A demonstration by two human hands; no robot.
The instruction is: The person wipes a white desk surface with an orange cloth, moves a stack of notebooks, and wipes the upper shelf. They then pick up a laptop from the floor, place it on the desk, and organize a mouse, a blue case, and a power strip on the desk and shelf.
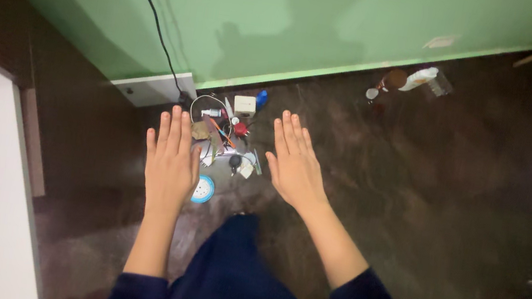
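While both hands hover | fingers straight, together, empty | small clutter pile (pixel 229 138) multicoloured

The one camera sits on my head, looking steeply down from standing height past my outstretched left hand (pixel 171 156) and right hand (pixel 294 163) to the dark floor (pixel 428 195), facing the green wall (pixel 300 14) beyond.

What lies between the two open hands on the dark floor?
In the head view, a small heap of clutter, with thin wires and a red piece, lies on the floor between the left hand and right hand.
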